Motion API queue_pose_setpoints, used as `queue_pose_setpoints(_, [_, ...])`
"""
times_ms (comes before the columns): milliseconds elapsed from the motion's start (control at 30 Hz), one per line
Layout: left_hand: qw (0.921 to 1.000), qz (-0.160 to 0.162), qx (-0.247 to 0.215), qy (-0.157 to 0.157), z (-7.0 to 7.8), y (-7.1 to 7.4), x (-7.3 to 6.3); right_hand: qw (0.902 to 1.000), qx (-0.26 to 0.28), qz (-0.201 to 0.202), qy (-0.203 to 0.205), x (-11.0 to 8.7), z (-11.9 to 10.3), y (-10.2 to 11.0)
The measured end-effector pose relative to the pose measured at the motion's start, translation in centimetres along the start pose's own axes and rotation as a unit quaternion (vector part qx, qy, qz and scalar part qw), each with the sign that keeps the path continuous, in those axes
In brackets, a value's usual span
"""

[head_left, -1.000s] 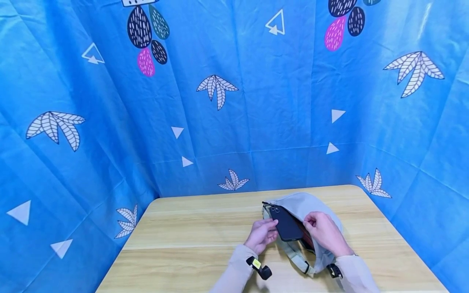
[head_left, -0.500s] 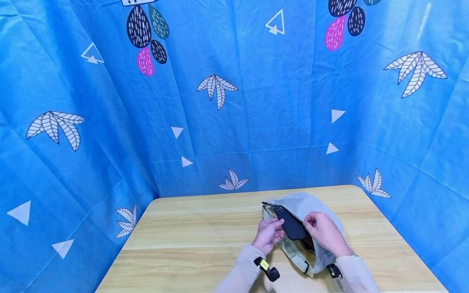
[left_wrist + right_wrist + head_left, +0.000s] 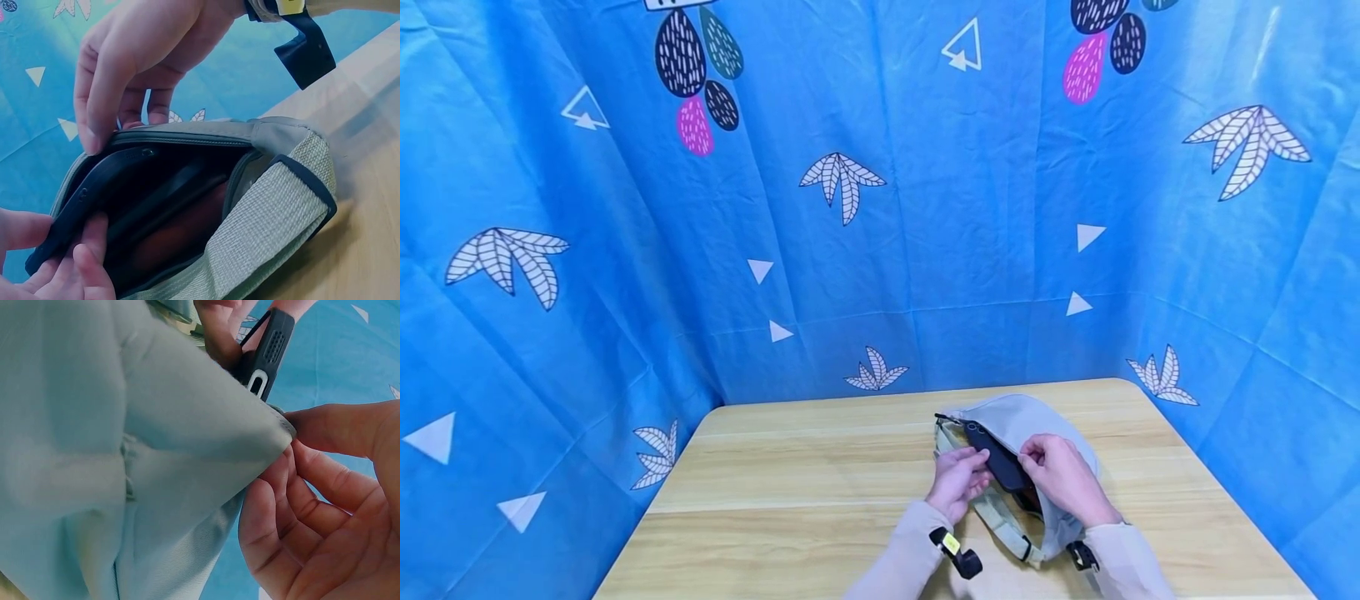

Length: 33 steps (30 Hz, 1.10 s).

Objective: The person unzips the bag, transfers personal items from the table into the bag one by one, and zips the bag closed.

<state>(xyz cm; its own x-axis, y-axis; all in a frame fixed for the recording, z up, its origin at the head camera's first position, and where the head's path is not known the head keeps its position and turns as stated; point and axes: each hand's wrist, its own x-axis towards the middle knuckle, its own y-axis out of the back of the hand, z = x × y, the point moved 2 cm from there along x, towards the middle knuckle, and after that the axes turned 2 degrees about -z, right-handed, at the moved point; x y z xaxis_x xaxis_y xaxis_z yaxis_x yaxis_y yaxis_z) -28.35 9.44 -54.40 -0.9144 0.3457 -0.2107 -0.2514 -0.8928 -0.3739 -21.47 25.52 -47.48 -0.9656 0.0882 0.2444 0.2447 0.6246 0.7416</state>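
A light grey waist bag lies on the table with its zipped mouth open toward me. Pinched between thumb and fingers of my left hand is a black smartphone, partly inside that mouth; the left wrist view shows the phone lying along the bag's inner side. My right hand pinches the far edge of the opening and holds it up, as the right hand in its own wrist view confirms. Deeper in the bag sits a reddish-brown item, too dark to make out.
A woven strap with a buckle hangs from the bag's near side onto the wooden table. Blue patterned cloth rises behind the table and at both sides.
My left hand has moved right, sliding the phone deeper into the bag, so less of it shows. The right hand keeps its hold on the bag's edge.
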Motion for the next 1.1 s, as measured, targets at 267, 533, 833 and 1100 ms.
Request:
queue_pose_setpoints(267, [0.9998,0.011,-0.015,0.008,-0.3,-1.0,0.0,1.0,-0.002,-0.002,0.006,0.1,-0.1,-0.1])
queue_pose_setpoints(533, [0.9997,0.016,-0.017,0.012,-0.7,-1.9,0.1,1.0,0.0,-0.002,0.005,0.2,-0.1,-0.2])
queue_pose_setpoints(833, [0.9995,0.016,-0.022,0.015,-1.2,-2.3,0.1,1.0,0.001,-0.002,0.008,0.0,-0.1,-0.3])
queue_pose_setpoints(1100, [0.9989,-0.012,-0.033,0.03,-1.2,-2.9,0.1,1.0,0.001,-0.005,0.007,0.0,0.0,-0.3])
